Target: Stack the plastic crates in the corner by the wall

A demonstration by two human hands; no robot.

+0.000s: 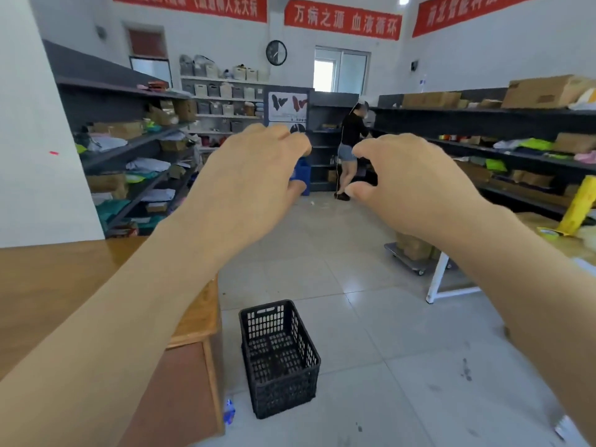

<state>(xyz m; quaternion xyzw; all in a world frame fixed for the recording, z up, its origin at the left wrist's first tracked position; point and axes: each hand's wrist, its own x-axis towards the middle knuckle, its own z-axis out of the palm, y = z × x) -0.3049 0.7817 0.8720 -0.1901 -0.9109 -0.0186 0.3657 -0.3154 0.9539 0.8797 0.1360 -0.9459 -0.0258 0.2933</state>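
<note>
A black perforated plastic crate [280,358] stands upright and empty on the tiled floor, right beside the corner of a wooden desk [64,285]. My left hand [248,185] and my right hand [416,185] are both raised in the air in front of me, well above the crate, fingers loosely curled and holding nothing. A blue crate-like object [303,175] shows far down the aisle, mostly hidden behind my left hand.
Dark shelving with boxes and clothes lines both sides of the aisle [135,146] [516,150]. A person [351,146] stands at the right shelves in the distance. A white-legged table [442,282] and a low trolley with a box [409,256] stand to the right.
</note>
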